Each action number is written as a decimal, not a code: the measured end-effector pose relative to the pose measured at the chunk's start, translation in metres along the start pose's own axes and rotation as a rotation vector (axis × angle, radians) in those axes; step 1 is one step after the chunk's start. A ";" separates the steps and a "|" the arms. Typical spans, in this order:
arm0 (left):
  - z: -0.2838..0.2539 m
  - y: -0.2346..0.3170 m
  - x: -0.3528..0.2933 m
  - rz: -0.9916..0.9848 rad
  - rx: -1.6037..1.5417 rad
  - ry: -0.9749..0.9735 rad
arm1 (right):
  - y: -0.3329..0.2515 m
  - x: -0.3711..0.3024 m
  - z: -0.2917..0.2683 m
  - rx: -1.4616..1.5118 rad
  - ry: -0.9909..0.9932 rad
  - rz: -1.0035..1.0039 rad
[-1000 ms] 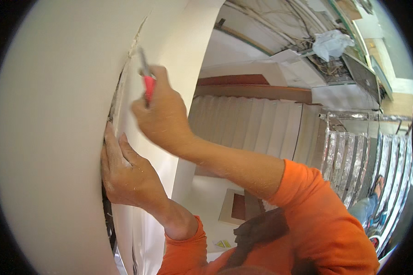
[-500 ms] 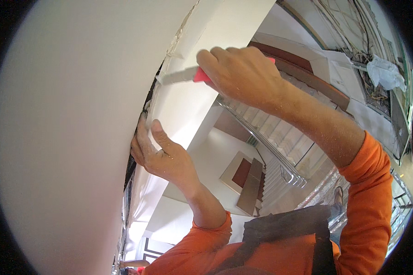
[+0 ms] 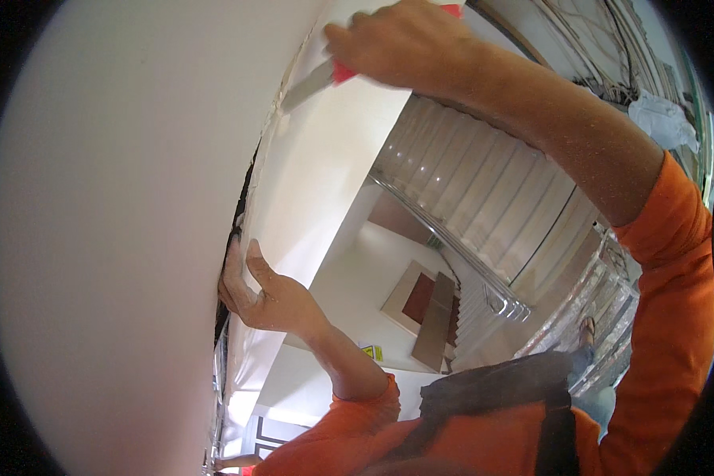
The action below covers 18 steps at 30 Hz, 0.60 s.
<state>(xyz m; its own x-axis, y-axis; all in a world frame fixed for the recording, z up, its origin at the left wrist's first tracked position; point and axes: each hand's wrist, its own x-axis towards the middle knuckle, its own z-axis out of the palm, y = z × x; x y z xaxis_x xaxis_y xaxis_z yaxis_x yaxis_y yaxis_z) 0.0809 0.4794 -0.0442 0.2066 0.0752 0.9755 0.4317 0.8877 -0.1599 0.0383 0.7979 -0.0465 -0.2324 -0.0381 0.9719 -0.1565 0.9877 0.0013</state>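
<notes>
A flat-bladed scraper (image 3: 311, 86) is held aslant at the top centre of the frame, its grey blade directed down and leftward, its red handle largely covered. A long seam (image 3: 255, 152) is seen slanting from top centre toward lower left; its upper stretch is edged with ragged whitish material (image 3: 279, 95), and lower down it is opened into a dark gap (image 3: 242, 198). It is bordered by a broad off-white wall surface (image 3: 127, 214) at left and a smooth cream panel (image 3: 325, 174) at right. Whether the seam is touched by the blade tip cannot be told.
</notes>
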 end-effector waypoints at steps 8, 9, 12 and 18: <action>0.000 0.003 0.005 0.068 0.032 -0.035 | 0.076 -0.108 0.014 0.242 0.040 0.672; 0.001 0.007 0.006 0.065 0.056 -0.009 | 0.059 -0.113 0.012 0.462 0.073 0.773; 0.005 0.014 0.002 0.035 0.027 0.022 | 0.000 -0.101 -0.002 1.270 0.169 1.090; 0.008 0.004 -0.003 0.040 -0.034 -0.007 | -0.107 -0.009 0.001 2.145 0.339 1.055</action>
<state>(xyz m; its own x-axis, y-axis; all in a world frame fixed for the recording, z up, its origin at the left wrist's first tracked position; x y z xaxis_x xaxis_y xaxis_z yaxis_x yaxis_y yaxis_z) 0.0747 0.4865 -0.0461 0.2184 0.1132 0.9693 0.4530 0.8680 -0.2034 0.0564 0.6921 -0.0560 -0.7881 0.3890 0.4769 -0.5411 -0.8072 -0.2358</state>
